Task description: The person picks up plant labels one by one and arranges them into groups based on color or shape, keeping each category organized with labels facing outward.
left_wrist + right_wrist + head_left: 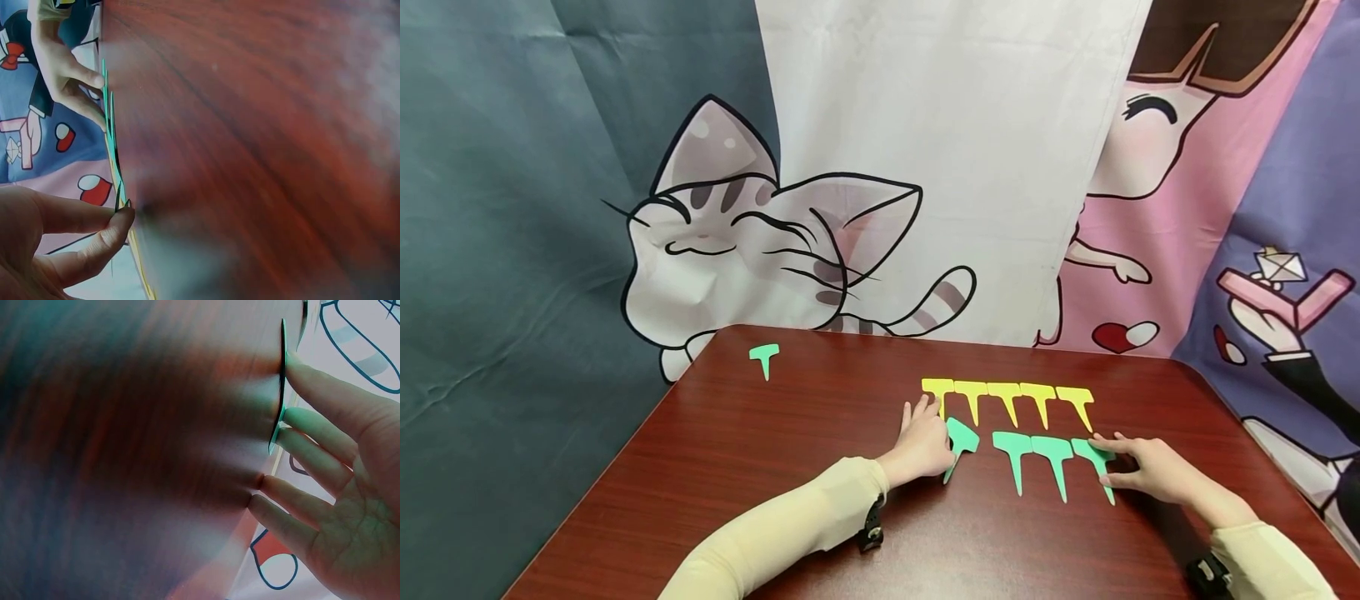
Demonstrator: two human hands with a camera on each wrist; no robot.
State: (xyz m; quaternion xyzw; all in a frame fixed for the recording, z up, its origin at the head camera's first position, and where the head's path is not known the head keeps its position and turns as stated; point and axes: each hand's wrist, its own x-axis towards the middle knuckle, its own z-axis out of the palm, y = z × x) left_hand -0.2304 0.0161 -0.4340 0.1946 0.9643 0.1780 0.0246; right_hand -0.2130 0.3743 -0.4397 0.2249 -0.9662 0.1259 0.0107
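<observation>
My left hand (922, 443) pinches a green T-shaped plant label (963, 436) between thumb and finger, as the left wrist view shows; this label lies tilted at the left end of the green ones. At the right end, my right hand (1161, 472) rests its fingertips on another green label (1093, 453), its fingers spread and fairly straight. Between the hands lie two green labels (1015, 450), heads side by side. Behind them runs a row of several yellow T-shaped labels (1003, 392), the leftmost partly hidden by my left hand.
A lone green label (765, 358) lies near the far left corner of the brown wooden table (760, 467). Behind the table's back edge hangs a printed cloth (955, 150) with a cartoon cat. Each wrist wears a black strap.
</observation>
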